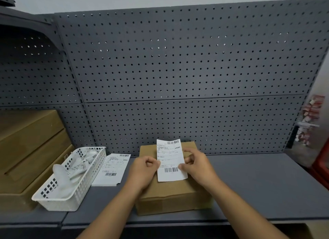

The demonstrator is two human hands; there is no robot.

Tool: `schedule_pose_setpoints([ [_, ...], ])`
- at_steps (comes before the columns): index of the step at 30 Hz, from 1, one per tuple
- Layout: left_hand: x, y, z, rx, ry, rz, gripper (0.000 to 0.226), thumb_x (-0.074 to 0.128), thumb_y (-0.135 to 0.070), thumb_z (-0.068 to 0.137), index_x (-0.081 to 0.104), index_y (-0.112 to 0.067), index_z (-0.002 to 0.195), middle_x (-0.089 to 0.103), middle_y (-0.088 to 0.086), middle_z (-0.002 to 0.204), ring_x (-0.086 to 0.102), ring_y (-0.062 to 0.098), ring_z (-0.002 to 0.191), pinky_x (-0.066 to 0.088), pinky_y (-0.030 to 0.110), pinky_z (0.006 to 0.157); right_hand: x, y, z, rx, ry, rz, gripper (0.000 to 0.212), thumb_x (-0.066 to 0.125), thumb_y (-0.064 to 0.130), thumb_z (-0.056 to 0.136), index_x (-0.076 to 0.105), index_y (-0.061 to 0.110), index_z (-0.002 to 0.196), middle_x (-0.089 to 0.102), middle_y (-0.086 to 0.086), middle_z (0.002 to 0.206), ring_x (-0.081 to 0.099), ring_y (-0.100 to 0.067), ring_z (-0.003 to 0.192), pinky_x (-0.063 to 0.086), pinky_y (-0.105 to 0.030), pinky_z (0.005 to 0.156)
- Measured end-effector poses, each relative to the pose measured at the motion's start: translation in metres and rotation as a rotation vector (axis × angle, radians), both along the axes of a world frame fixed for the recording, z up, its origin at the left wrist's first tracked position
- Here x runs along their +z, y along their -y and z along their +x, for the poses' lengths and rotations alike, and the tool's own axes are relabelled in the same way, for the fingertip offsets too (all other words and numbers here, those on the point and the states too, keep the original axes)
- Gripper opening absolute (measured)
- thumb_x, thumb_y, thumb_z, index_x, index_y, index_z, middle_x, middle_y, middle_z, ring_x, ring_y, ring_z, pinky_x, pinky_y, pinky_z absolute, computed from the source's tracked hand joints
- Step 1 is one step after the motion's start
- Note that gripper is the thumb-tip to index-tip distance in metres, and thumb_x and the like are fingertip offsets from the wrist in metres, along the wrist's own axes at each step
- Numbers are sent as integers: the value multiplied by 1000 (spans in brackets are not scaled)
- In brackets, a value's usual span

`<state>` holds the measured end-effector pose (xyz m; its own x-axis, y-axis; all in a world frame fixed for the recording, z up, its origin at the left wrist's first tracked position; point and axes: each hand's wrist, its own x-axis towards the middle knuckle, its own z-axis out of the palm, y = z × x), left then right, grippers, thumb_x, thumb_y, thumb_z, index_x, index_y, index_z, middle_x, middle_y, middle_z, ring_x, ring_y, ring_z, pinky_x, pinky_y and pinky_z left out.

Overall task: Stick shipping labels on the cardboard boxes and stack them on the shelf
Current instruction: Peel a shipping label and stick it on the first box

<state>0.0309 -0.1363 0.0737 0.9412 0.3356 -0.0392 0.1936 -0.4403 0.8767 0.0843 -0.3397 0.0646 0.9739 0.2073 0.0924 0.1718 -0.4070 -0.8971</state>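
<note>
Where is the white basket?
In the head view, the white basket sits on the shelf at the left, between the stacked cardboard boxes and the pile of shipping labels.

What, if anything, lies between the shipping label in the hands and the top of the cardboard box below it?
Nothing visible does: the left hand and right hand pinch the shipping label directly over the cardboard box.
</note>
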Motion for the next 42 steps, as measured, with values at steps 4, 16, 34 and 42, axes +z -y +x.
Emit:
schedule_pose_setpoints([
  [4,-3,-4,3,-36,-15,96,15,72,-36,94,75,-22,90,68,-5,77,63,13,73,47,27,65,-2,-1,-3,2,16,-32,57,77,5,87,58,21,138,70,-9,93,67,-18,82,55,-25,71],
  [16,-13,-1,5,-29,20,287,17,64,-37,97,66,-24,85,60,-11,68,58,8,69,44,27,64,-6,-2,-13,46,102,-97,70,83,15,81,52,26,143,63,11,88,59,-4,76,46,-11,65],
  [34,-9,7,-1,-21,54,448,16,59,-35,98,63,-22,88,67,-7,80,63,18,83,51,33,70,-4,1,-14,99,112,-211,90,87,22,80,37,32,154,46,9,133,53,-9,114,42,-15,90],
  [42,-19,18,-5,-61,134,637,33,52,-51,99,53,-19,108,55,0,115,60,25,104,51,39,79,-17,2,-13,106,180,-270,57,78,41,88,61,25,141,45,8,131,50,-14,119,46,-29,104],
])
